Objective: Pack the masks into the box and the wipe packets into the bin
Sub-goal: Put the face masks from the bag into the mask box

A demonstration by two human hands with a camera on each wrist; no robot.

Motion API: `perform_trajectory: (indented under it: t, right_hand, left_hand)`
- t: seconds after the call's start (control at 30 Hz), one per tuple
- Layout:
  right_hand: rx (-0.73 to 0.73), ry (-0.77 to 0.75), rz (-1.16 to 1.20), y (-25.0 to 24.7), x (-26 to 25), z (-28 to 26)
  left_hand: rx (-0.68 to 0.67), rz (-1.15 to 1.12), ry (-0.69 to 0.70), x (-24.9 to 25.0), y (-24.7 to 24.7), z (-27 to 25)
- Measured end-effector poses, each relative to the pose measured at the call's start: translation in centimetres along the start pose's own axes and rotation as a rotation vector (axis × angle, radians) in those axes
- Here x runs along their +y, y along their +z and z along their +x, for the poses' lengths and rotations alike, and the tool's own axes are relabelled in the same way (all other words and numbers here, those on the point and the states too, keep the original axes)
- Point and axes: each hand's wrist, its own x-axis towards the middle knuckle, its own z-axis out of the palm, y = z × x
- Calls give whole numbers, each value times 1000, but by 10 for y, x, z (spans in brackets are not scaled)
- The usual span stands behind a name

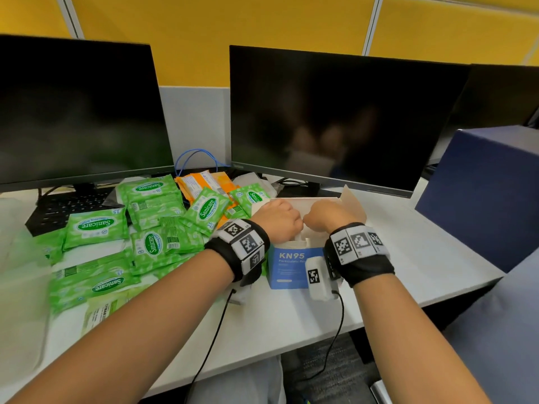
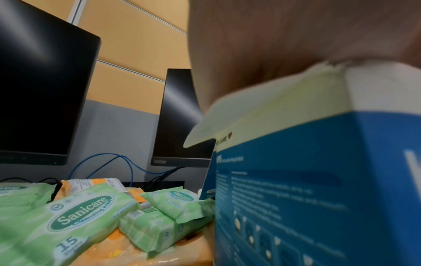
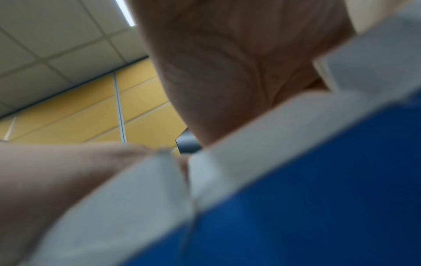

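The blue and white KN95 mask box (image 1: 287,268) stands open at the desk's front middle, its lid flap (image 1: 354,204) raised behind. Both hands reach down into its top, knuckles touching. My left hand (image 1: 277,218) is on the left side and my right hand (image 1: 328,214) on the right. Their fingers are hidden inside the box, so what they hold is unseen. Something white (image 1: 299,243) shows at the opening. In the left wrist view the palm (image 2: 273,45) sits over the box (image 2: 318,180); the right wrist view shows the palm (image 3: 227,72) above the box rim (image 3: 262,144).
Several green Sanicare wipe packets (image 1: 96,228) and orange packets (image 1: 204,182) lie spread on the left of the desk. A blurred translucent bin (image 1: 20,287) is at the far left edge. Two dark monitors (image 1: 335,118), a keyboard (image 1: 67,205) and a dark blue box (image 1: 481,193) ring the work area.
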Motion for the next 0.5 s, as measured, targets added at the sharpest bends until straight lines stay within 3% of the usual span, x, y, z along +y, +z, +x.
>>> perform_trajectory:
  t: [0.2,0.37,0.5]
  right_hand:
    - [-14,117,117,11,-6,16]
    - [-11,128,45,18,-8,24]
    - [50,37,32,21,-12,21]
  left_hand:
    - [-24,14,-13,5,-7,-3]
    - [-8,-34,-55,6,-8,-4]
    - [-62,-75,-93,4,-9,-3]
